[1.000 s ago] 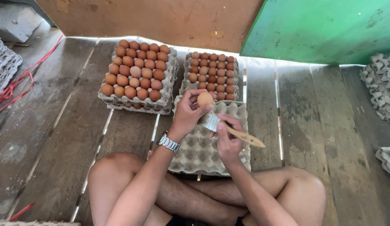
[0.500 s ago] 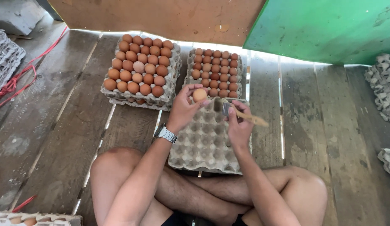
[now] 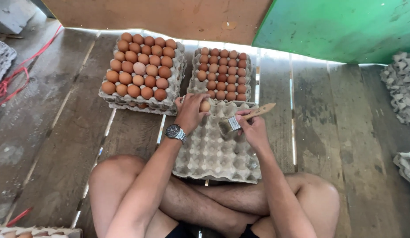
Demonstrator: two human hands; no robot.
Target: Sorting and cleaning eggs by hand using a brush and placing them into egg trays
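The left hand (image 3: 190, 113) is pinching a brown egg (image 3: 205, 106) over the empty tray (image 3: 216, 152), the right hand (image 3: 253, 128) is gripping a brush (image 3: 240, 120) just beside it, and a hard stroke is risking a crack.

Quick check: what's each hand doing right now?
Left hand: closed on a brown egg.
Right hand: closed on a wooden-handled brush.

Bare arms, bare legs, no sleeves. A dark-faced watch (image 3: 173, 131) on a metal band circles the left wrist, and dark shorts (image 3: 184, 230) show at the lap.
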